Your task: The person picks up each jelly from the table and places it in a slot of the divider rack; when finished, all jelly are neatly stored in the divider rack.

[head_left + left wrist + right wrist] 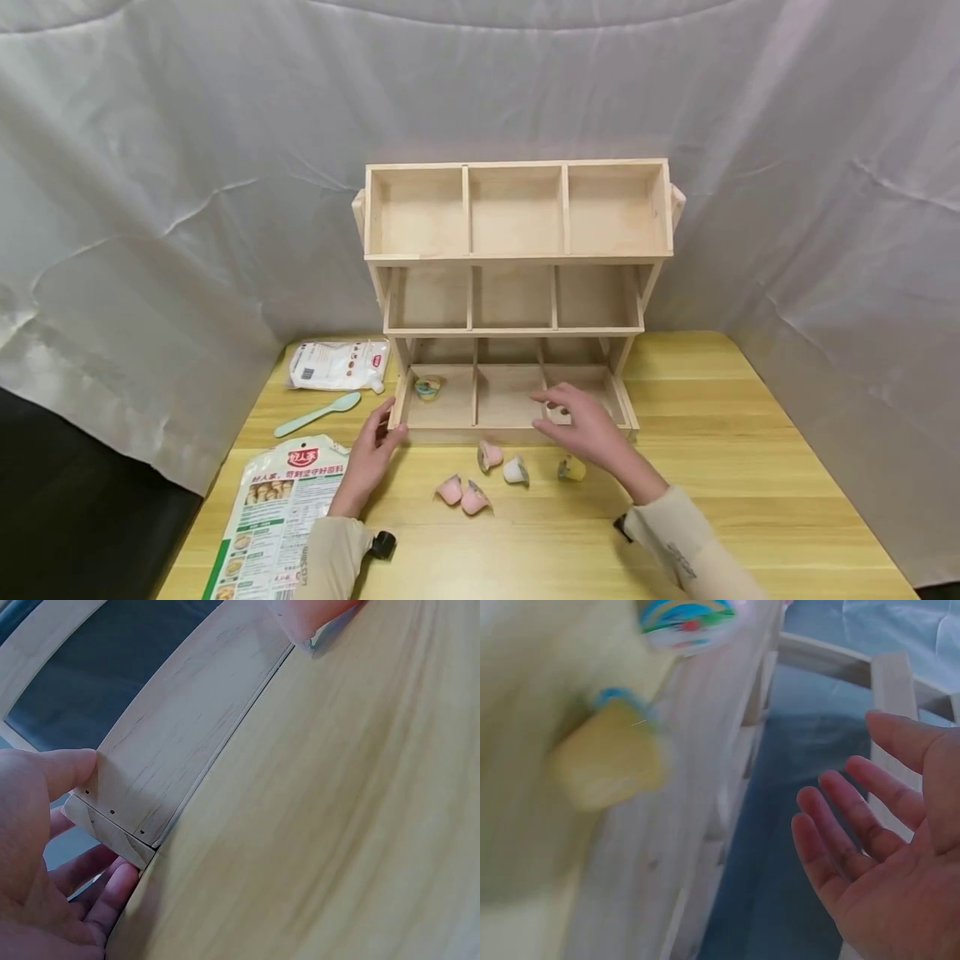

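A three-tier wooden rack (517, 434) with open compartments stands on the table. My left hand (370, 458) holds the front left corner of its lowest tray, thumb on the front board (176, 731) and fingers around the side. Over the lowest right compartment hovers my right hand (588, 427); in the right wrist view its fingers (832, 844) are spread and hold nothing. Before the rack lie small jelly cups: a yellow one (572, 468), a white one (515, 471) and several pink ones (474, 498). Another jelly cup (427, 387) sits in the lowest left compartment.
Left of the rack lie a white spouted pouch (341, 364), a pale green spoon (318, 414) and a large printed food bag (281, 508), partly under the left sleeve. Grey cloth (225, 150) hangs behind and on both sides of the wooden table (750, 467).
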`<state>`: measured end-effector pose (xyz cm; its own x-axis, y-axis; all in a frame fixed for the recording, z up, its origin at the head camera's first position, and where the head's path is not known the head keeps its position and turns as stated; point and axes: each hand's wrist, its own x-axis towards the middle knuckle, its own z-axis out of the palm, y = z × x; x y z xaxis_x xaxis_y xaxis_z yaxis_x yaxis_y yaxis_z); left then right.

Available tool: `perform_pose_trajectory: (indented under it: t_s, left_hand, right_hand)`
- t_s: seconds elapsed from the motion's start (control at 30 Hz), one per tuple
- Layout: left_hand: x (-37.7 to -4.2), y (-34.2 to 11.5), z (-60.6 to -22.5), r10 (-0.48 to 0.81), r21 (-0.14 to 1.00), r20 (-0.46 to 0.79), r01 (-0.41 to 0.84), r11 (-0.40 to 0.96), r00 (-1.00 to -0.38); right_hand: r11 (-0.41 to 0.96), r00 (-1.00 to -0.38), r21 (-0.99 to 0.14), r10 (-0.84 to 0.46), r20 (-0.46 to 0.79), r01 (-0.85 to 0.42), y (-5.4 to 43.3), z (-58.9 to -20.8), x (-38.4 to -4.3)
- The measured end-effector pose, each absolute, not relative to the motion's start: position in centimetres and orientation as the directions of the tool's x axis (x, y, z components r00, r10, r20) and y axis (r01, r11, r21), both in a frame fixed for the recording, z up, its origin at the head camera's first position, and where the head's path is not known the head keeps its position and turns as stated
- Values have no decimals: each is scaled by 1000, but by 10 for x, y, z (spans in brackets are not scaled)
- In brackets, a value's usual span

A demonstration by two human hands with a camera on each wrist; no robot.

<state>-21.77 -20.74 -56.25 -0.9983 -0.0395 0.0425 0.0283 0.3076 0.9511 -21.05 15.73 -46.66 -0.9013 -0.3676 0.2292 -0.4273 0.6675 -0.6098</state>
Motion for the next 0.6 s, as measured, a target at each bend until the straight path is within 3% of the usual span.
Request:
perform_pose_trajectory:
  t_s: [0.6]
  left_hand:
    - [-222, -212, -577, -53, 945, 59, 39, 326, -997]
  right_hand:
    - [721, -950, -629, -297, 98, -290, 203, -517, -181]
